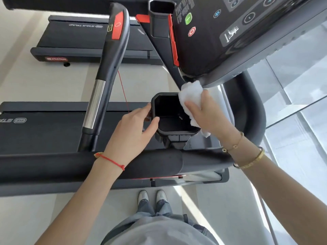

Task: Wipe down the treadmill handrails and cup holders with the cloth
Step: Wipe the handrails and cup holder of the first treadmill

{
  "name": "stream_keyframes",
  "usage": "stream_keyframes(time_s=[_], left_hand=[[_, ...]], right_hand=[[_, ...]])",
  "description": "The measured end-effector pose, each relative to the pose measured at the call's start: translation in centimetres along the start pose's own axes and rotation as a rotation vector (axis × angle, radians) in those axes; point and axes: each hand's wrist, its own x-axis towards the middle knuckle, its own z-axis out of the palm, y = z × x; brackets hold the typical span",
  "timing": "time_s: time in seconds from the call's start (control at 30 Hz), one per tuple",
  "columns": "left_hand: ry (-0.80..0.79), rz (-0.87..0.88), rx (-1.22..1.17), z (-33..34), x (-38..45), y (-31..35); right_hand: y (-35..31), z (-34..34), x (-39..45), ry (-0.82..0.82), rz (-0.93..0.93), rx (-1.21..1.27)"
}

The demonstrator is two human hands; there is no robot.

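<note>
The left hand gripped the black square plastic cup holder at its nine-o'clock rim; the right hand pressed the bunched white cloth at two o'clock. Sweeping every inner wall would have served best.

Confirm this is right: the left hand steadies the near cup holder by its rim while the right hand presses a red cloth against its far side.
Wrong in one respect: the cloth is white, not red, as the head view shows. The left hand does steady the near cup holder by its rim, and the right hand presses the cloth against its far side.
</note>
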Motion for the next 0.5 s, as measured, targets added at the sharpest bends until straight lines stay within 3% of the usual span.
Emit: stream_keyframes(time_s=[0.27, 0.5], left_hand=[[0.015, 0.006, 0.004, 0.1, 0.1, 0.0], [0.035, 0.007, -0.026, 0.1, 0.0, 0.2]], right_hand=[[2.2, 0.5, -5.6, -0.025, -0.014, 0.017], [0.9, 0.2, -2.2, 0.043, -0.326, -0.276]])
